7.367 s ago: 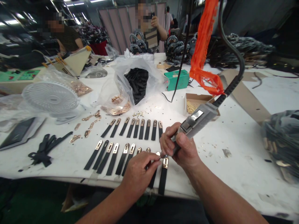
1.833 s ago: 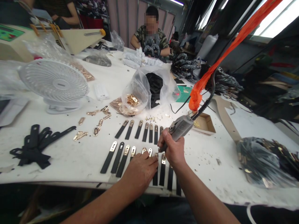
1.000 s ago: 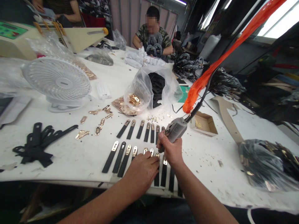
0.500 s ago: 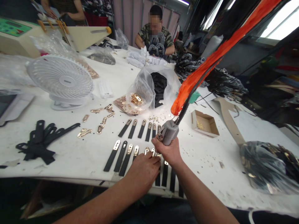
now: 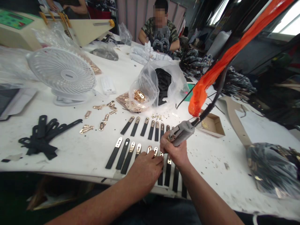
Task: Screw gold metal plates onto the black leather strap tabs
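Observation:
My right hand (image 5: 176,153) is wrapped around a grey electric screwdriver (image 5: 183,132), tilted above the near row of straps; its tip is hidden behind my hand. From its upper end run a dark cord and an orange wrapping (image 5: 197,98). My left hand (image 5: 146,172) lies over the near row, fingers bent and together, pressing on a black strap (image 5: 160,178) close under my right hand. Gold metal plates (image 5: 119,142) cover the ends of several black straps. A far row of plated straps (image 5: 144,126) lies beyond.
Loose gold plates (image 5: 86,128) and a pile of black straps (image 5: 41,137) lie to the left, near a white fan (image 5: 67,75). Clear bags (image 5: 145,81) hold plates and black pieces. A cardboard box (image 5: 217,126) contains tiny gold parts. A person (image 5: 150,29) sits opposite.
My right hand has shifted slightly right, and the screwdriver leans further to the right. My left hand stays over the near row. The view has shifted a little.

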Motion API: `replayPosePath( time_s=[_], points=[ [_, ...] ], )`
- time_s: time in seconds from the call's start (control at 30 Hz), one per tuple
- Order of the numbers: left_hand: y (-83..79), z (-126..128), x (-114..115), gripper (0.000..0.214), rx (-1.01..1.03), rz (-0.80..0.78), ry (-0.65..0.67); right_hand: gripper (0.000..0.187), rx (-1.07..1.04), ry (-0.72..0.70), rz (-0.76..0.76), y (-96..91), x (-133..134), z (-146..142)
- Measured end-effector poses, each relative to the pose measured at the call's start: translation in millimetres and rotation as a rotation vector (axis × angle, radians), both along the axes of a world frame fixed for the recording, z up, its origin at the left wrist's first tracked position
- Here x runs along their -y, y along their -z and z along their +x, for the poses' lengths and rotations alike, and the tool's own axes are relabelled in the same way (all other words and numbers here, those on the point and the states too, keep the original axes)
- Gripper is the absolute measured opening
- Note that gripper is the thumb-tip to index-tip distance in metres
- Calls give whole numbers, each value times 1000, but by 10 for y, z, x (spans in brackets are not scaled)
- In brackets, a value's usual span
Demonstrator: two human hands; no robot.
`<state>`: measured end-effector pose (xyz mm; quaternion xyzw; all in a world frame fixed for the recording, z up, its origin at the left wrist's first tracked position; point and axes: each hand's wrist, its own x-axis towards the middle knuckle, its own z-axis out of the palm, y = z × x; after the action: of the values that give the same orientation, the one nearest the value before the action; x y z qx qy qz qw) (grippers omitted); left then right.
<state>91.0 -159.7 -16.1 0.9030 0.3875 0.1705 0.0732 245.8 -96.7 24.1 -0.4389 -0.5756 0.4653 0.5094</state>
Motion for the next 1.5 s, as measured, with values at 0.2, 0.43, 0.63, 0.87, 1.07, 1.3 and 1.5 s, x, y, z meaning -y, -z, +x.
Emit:
replayPosePath(
  time_s=[0.2,0.43,0.63,0.87,1.07,1.3,1.5],
  points=[
    [61,9,-25,9,32,79,-39,36,-138,34,-34,75,32,87],
    [-57,95,-31,7,36,36,-133,35,-220,-82,-62,139,-54,221],
    [-136,235,-39,15,3,64,-238,37,-292,-172,-67,179,-136,327],
    [-169,392,29,8,33,117,-335,36,-432,-144,-85,272,-138,379],
    [-106,469,99,5,84,183,-410,40,-409,-150,-76,176,-97,428],
    [-80,528,129,5,95,202,-480,39,-391,-147,-60,68,-57,460],
    [-100,586,124,10,52,161,-553,41,-427,-98,-83,82,-77,505]
  ],
)
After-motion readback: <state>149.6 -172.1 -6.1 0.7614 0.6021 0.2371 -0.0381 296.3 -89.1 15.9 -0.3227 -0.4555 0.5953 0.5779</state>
